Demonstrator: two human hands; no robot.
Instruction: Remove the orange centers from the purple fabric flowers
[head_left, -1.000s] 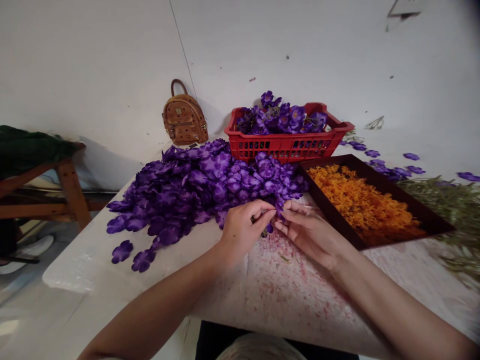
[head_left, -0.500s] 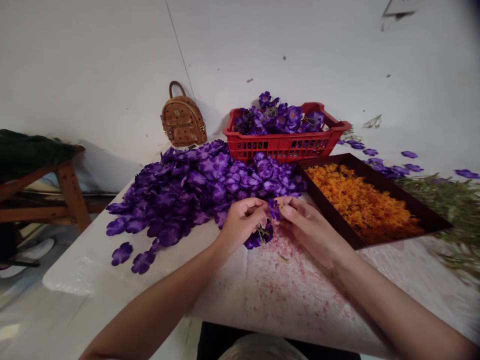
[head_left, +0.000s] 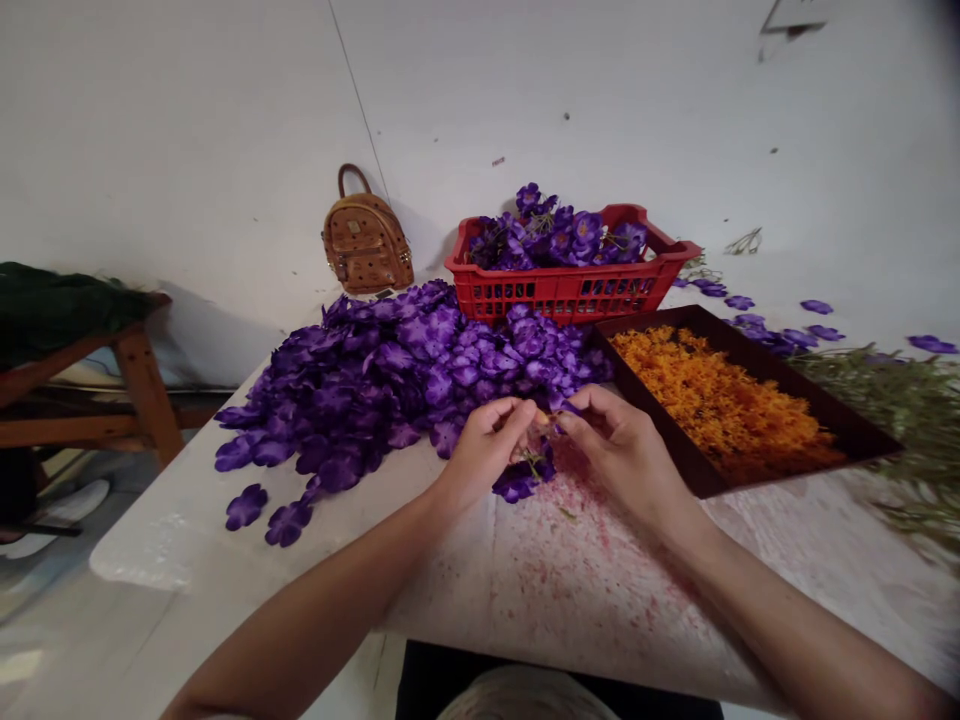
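Note:
My left hand (head_left: 487, 440) is closed in a pinch on an artificial flower stem, with a small orange tip (head_left: 541, 416) showing at the fingertips. Below those fingers, dark purple flower heads (head_left: 519, 484) with green stems sit just above or on the table; contact is unclear. Thumb and forefinger of my right hand (head_left: 622, 450) are pinched together right beside the orange tip. What they grip is too small to make out. Behind both hands lies a large heap of purple fabric petals (head_left: 390, 370).
A dark tray (head_left: 862, 440) of orange flower centres (head_left: 720, 400) lies to the right, with green stems (head_left: 900, 410) beyond it. Against the wall stand a red crate (head_left: 570, 295) of purple flowers and a brown backpack (head_left: 367, 245). Pink specks dot the white table (head_left: 465, 590).
The purple bloom between my fingertips no longer shows there; a small orange tip shows instead. My right hand has shifted slightly, and the hanging flower heads moved slightly right.

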